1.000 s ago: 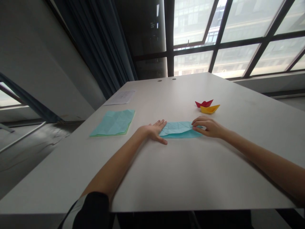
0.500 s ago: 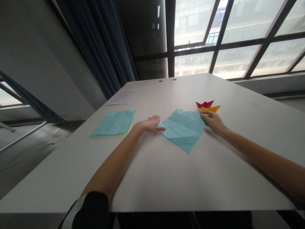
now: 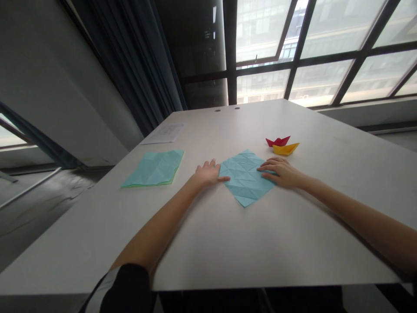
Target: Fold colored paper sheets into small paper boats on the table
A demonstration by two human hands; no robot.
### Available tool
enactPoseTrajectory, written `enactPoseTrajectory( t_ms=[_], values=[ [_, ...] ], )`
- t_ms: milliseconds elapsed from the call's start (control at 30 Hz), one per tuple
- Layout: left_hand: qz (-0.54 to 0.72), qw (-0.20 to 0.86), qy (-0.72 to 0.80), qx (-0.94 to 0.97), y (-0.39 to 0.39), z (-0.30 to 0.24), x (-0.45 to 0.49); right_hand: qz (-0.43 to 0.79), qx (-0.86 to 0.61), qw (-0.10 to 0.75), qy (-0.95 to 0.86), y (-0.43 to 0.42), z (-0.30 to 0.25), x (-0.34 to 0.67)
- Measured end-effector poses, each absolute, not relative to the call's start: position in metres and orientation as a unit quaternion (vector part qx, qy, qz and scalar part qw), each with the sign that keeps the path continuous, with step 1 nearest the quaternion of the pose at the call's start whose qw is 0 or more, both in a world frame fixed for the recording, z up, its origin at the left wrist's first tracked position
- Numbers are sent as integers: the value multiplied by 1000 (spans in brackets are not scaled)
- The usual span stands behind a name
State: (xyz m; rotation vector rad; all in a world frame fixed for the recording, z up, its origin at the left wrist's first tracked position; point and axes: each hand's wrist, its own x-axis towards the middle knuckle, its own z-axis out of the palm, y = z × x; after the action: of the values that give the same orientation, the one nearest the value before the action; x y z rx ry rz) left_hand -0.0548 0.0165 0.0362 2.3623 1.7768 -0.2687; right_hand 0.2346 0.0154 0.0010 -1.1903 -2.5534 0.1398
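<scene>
Unfolded from the narrow strip of a second ago, the light blue paper sheet (image 3: 245, 182) now lies flat on the counter (image 3: 228, 243) as a creased diamond, and the right hand (image 3: 280, 172) has drawn back from its far corner onto its right side. Nearest, a dark sleeve (image 3: 125, 289) covers the left arm at the counter's edge. Both hands are open and flat, gripping nothing: the left hand (image 3: 207, 172) rests palm down with its thumb touching the sheet's left corner, and the right hand's fingers lie spread on the paper. Well apart to the left lies a stack of teal sheets (image 3: 154, 167). Just beyond the right hand sits a yellow paper boat (image 3: 286, 149), with a red paper boat (image 3: 278, 141) just behind it. Farther off on the left lies a white printed page (image 3: 164, 133).
</scene>
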Motion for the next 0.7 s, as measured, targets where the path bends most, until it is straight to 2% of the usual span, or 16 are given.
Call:
enactPoseTrajectory(
  t_ms=[167, 267, 433, 700],
  values=[
    [-61, 89, 634, 765, 30, 26, -66, 97, -420, 186, -883, 18, 3, 232],
    [-43, 82, 629, 772, 34, 23, -68, 45, -498, 209, -840, 22, -4, 236],
    [39, 103, 603, 790, 43, 19, -65, -8, -567, 159, -808, 26, -19, 244],
    [307, 388, 483, 722, 55, 10, -65, -1, -588, 146, -796, 29, -25, 242]
  ],
)
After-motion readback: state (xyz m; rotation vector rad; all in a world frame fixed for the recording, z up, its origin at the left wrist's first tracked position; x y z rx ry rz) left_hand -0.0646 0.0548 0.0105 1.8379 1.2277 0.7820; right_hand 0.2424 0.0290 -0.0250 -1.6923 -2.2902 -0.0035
